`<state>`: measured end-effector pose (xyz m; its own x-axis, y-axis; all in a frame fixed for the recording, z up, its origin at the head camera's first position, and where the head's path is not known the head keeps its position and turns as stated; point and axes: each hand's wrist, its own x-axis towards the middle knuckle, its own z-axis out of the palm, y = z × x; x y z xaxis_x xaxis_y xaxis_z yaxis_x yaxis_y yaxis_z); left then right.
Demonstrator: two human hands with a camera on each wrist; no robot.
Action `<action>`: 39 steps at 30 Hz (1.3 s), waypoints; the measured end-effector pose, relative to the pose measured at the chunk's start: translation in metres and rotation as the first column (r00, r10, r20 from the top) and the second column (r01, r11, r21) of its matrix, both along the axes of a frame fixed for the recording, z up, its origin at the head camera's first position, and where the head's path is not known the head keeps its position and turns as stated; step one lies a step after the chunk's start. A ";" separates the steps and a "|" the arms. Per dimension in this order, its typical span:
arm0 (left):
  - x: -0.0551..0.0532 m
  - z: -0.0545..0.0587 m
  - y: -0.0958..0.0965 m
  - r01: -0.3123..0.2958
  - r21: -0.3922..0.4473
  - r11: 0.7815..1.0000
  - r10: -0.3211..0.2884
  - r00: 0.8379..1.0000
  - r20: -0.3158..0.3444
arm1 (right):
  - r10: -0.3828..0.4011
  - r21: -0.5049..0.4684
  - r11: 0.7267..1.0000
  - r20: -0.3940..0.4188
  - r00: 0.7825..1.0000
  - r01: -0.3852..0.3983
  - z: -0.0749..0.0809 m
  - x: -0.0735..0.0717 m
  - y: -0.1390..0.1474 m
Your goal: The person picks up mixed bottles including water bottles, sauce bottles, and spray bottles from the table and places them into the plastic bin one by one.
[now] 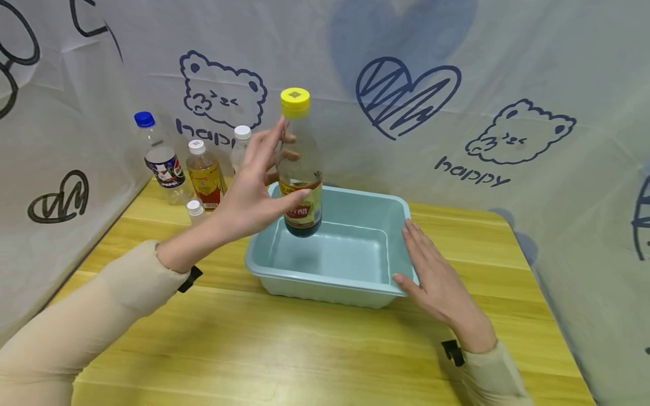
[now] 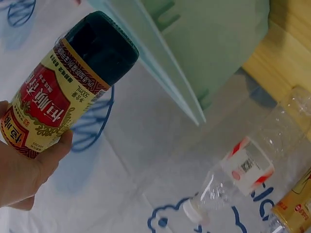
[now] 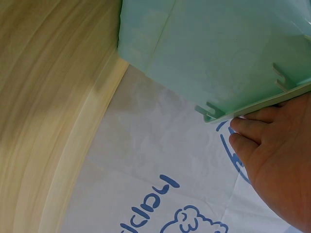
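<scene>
My left hand grips a vinegar bottle with a yellow cap, a red and yellow label and dark liquid low inside. The bottle is upright above the left part of a light blue plastic basin, whose floor shows bare. In the left wrist view the bottle's dark base is near the basin's rim. On the basin's right rim rests my right hand, its fingers extended along the edge and the thumb by the front corner. The right wrist view has those fingers touching the rim from outside.
Left of the basin stand a blue-capped bottle, a yellow-labelled bottle, a clear white-capped bottle partly behind my hand, and a small white-capped bottle. A printed cloth hangs behind the wooden table.
</scene>
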<state>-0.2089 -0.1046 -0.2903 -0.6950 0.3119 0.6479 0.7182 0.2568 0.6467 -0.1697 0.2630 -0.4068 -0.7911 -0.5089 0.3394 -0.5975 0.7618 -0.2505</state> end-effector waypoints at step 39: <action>-0.065 -0.021 0.099 0.300 -0.397 0.867 -0.231 0.949 0.213 | -0.005 0.010 1.000 0.053 0.999 0.005 0.001 0.000 0.001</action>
<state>-0.2737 -0.0057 -0.3109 -0.6268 0.7165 0.3062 0.6983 0.3422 0.6287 -0.1693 0.2635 -0.4059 -0.8104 -0.5079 0.2921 -0.5797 0.7674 -0.2740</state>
